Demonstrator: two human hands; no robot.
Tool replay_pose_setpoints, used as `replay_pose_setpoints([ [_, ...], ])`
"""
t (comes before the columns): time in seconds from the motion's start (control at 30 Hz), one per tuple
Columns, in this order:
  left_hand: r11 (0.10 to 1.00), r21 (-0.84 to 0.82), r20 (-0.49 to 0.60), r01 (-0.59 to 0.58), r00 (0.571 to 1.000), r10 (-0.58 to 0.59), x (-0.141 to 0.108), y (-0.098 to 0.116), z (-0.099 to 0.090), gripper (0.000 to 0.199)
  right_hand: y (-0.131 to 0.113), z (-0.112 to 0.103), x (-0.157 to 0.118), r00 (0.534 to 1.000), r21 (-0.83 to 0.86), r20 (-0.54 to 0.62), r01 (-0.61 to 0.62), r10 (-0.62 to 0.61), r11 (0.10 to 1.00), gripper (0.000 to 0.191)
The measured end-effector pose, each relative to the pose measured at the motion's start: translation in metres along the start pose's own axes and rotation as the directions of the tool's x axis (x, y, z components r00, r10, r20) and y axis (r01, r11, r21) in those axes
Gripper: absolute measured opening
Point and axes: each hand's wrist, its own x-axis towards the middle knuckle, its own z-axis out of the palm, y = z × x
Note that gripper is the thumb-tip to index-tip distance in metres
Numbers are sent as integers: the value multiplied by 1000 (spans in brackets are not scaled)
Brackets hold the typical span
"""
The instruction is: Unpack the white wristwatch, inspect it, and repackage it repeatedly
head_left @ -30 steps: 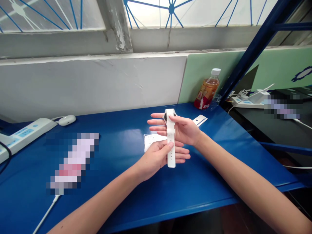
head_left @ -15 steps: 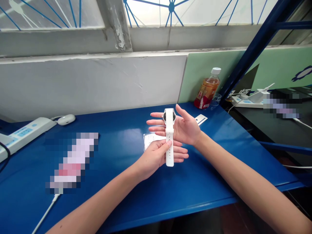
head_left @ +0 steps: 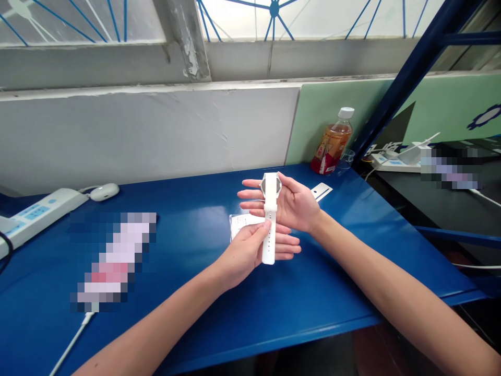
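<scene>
A white wristwatch (head_left: 269,196) hangs lengthwise between my hands above the blue table, its strap pointing toward me. My left hand (head_left: 245,250) grips the lower strap, thumb on top and fingers stretched out flat beneath. Behind the watch's upper end is my right hand (head_left: 295,203), palm up and fingers extended to the left. Its thumb tip comes close to the watch case; whether it touches is unclear. Below the fingers, partly covered by my left hand, lies a small clear packet with white paper (head_left: 238,222). A white card (head_left: 321,191) lies beyond my right wrist.
At the left are a phone-like blurred object (head_left: 117,258) on a white cable and a power strip (head_left: 43,214) with a white plug-like piece (head_left: 104,192). A drink bottle (head_left: 332,141) stands at the back right beside a blue metal post (head_left: 399,89). A wall closes the table's back.
My right thumb has folded down toward the watch case. The watch has tilted slightly, its strap end shifting a little left. My left hand keeps hold of the strap.
</scene>
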Motion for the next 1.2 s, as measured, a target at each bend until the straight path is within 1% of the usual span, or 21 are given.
replay_pose_setpoints([
  [0.07, 999, -52, 18, 1, 1000, 0, -1, 3, -1, 49, 0, -4, 3, 997, 36, -56, 60, -58, 998, 54],
  [0.1, 995, -95, 29, -1, 1000, 3, -2, 5, -2, 55, 0, -7, 5, 990, 62, -91, 111, -105, 992, 50],
  [0.17, 982, -189, 32, -17, 999, 24, -3, 10, -3, 64, 0, -14, 8, 963, 105, -164, 232, -213, 967, 40],
  [0.23, 964, -259, -3, -53, 999, 55, -4, 14, -2, 65, 0, -18, 10, 933, 103, -214, 315, -289, 943, 33],
  [0.3, 955, -282, -41, -86, 996, 78, -4, 15, -1, 58, 1, -18, 10, 919, 50, -234, 337, -317, 940, 27],
  [0.37, 960, -249, -63, -127, 991, 115, -2, 13, 0, 48, 3, -16, 9, 924, -52, -220, 309, -313, 950, 27],
  [0.43, 970, -156, -97, -186, 980, 173, -1, 9, 0, 41, 5, -13, 8, 928, -193, -185, 288, -323, 938, 32],
  [0.5, 975, -36, -137, -219, 968, 213, 0, 5, 0, 38, 7, -12, 6, 925, -341, -136, 293, -355, 893, 34],
  [0.57, 976, 57, -154, -211, 964, 217, 1, 2, -1, 40, 9, -12, 5, 921, -452, -80, 308, -381, 838, 31],
  [0.63, 975, 116, -141, -188, 969, 204, 1, 1, -2, 43, 10, -13, 4, 931, -515, -21, 303, -366, 802, 28],
  [0.73, 965, 200, -104, -168, 976, 192, 0, 0, -2, 42, 12, -11, 2, 948, -568, 47, 285, -316, 772, 31],
  [0.8, 956, 247, -69, -161, 981, 183, 0, -1, -2, 42, 13, -9, 2, 954, -590, 74, 276, -289, 759, 32],
  [0.87, 953, 258, -35, -157, 985, 171, -1, -3, -2, 45, 15, -6, 1, 959, -592, 86, 266, -269, 761, 31],
  [0.93, 961, 239, -1, -137, 990, 141, -1, -4, -2, 47, 17, -4, 2, 967, -562, 89, 248, -240, 789, 34],
  [0.97, 966, 226, 19, -122, 992, 121, -1, -5, -2, 48, 18, -3, 3, 972, -528, 93, 230, -214, 818, 37],
  [1.1, 975, 215, 112, -63, 993, 40, -2, -4, -3, 48, 18, 3, 3, 988, -323, 132, 115, -76, 939, 43],
  [1.2, 974, 220, 104, -60, 994, 38, -3, -4, -2, 51, 15, 6, 1, 990, -228, 137, 72, -41, 971, 42],
])
